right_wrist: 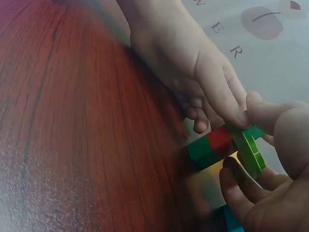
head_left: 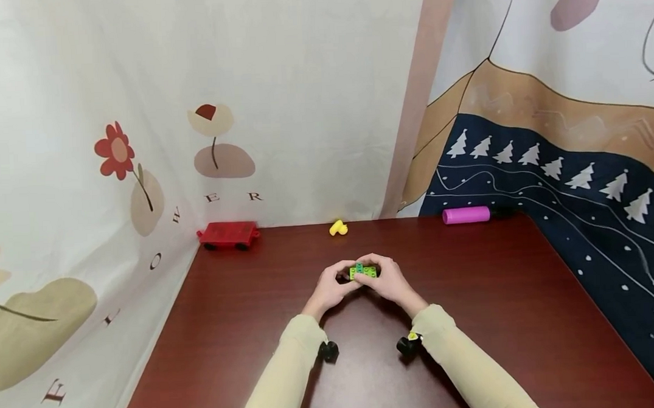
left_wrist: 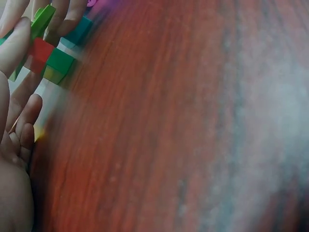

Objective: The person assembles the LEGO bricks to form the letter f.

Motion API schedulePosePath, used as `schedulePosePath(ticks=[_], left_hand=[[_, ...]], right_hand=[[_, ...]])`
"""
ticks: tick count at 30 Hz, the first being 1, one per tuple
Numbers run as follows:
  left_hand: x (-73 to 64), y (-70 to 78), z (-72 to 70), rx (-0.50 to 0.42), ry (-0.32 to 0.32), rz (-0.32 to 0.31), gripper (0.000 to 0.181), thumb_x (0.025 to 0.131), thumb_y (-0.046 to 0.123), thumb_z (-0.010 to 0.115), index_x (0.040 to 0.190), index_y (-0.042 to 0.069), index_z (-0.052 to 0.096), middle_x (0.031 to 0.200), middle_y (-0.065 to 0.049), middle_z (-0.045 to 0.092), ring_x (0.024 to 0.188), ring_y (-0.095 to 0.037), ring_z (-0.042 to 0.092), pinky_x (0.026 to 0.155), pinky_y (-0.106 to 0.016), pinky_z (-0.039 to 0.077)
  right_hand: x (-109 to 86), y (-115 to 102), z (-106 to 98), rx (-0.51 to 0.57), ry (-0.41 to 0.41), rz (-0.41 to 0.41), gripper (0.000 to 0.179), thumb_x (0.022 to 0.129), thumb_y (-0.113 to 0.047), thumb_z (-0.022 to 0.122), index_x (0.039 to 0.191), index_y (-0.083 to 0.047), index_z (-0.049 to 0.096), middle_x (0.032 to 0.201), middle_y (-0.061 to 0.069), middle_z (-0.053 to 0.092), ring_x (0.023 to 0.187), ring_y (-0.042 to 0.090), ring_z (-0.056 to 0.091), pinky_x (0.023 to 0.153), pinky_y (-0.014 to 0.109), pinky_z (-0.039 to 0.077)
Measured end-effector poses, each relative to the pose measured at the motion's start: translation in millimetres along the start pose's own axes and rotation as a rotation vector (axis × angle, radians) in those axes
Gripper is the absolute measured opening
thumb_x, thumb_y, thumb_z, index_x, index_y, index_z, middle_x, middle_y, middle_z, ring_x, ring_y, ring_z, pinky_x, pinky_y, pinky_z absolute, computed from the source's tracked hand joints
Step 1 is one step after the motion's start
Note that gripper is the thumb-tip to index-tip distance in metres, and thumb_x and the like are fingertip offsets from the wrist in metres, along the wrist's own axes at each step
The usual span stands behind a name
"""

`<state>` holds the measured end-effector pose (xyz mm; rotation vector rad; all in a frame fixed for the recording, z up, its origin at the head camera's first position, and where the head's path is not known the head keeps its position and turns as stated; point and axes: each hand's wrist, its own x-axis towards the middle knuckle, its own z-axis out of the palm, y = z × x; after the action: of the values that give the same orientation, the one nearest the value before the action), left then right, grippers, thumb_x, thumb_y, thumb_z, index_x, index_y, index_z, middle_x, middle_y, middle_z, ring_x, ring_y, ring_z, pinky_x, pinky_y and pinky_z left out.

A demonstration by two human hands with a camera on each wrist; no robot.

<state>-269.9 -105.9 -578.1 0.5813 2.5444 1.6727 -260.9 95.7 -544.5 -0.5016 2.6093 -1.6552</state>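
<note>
Both hands meet over the middle of the table around a small build of toy building bricks. A lime green studded plate (head_left: 370,271) faces up in the head view. Beneath it, the right wrist view shows a red brick (right_wrist: 222,139) and a dark green brick (right_wrist: 205,152) joined in a row. My left hand (head_left: 329,288) pinches the build from the left, its thumb near the lime plate. From the other side my right hand (head_left: 392,281) holds it between thumb and fingers. A teal brick (left_wrist: 78,32) shows beyond the build; whether it is attached, I cannot tell.
A red toy wagon (head_left: 231,234) stands at the table's back left. Small yellow pieces (head_left: 338,228) lie at the back middle, and a purple cylinder (head_left: 466,215) with a dark end lies at the back right. Printed cloth (head_left: 312,107) hangs behind the dark red tabletop (head_left: 245,329).
</note>
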Motion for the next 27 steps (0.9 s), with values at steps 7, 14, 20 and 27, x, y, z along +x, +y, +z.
schedulePosePath(ticks=[7, 14, 20, 27], left_hand=[[-6.7, -2.2, 7.2, 0.025, -0.005, -0.001, 0.034, 0.096, 0.025, 0.08, 0.129, 0.019, 0.073, 0.114, 0.002, 0.075, 0.096, -0.014, 0.064, 0.087, -0.031, 0.052], [-6.4, 0.3, 4.2, 0.069, 0.023, -0.047, 0.04, 0.095, 0.036, 0.081, 0.131, 0.022, 0.073, 0.117, 0.005, 0.074, 0.103, -0.014, 0.065, 0.091, -0.037, 0.054], [-3.1, 2.9, 1.3, 0.099, 0.025, -0.081, 0.045, 0.093, 0.04, 0.082, 0.133, 0.022, 0.072, 0.119, 0.005, 0.074, 0.107, -0.017, 0.065, 0.094, -0.042, 0.053], [1.6, 9.0, -1.6, 0.088, 0.006, -0.042, 0.041, 0.092, 0.036, 0.084, 0.128, 0.021, 0.074, 0.116, 0.003, 0.075, 0.106, -0.019, 0.067, 0.092, -0.043, 0.054]], right_hand=[[-6.7, 4.9, -5.0, -0.107, -0.01, -0.017, 0.031, 0.096, -0.023, 0.08, 0.124, -0.013, 0.074, 0.121, 0.005, 0.072, 0.107, 0.022, 0.067, 0.092, 0.042, 0.054], [-2.7, 3.3, -34.1, -0.146, 0.029, -0.057, 0.035, 0.099, -0.021, 0.077, 0.129, -0.004, 0.071, 0.12, 0.014, 0.07, 0.107, 0.029, 0.07, 0.092, 0.049, 0.058], [1.6, 16.6, -66.6, -0.155, 0.068, -0.022, 0.031, 0.102, -0.015, 0.071, 0.131, -0.005, 0.07, 0.124, 0.016, 0.072, 0.108, 0.03, 0.067, 0.095, 0.049, 0.054], [5.9, 33.4, -75.6, -0.199, -0.023, -0.002, 0.036, 0.1, -0.003, 0.069, 0.136, -0.003, 0.067, 0.134, 0.017, 0.068, 0.115, 0.034, 0.065, 0.103, 0.055, 0.051]])
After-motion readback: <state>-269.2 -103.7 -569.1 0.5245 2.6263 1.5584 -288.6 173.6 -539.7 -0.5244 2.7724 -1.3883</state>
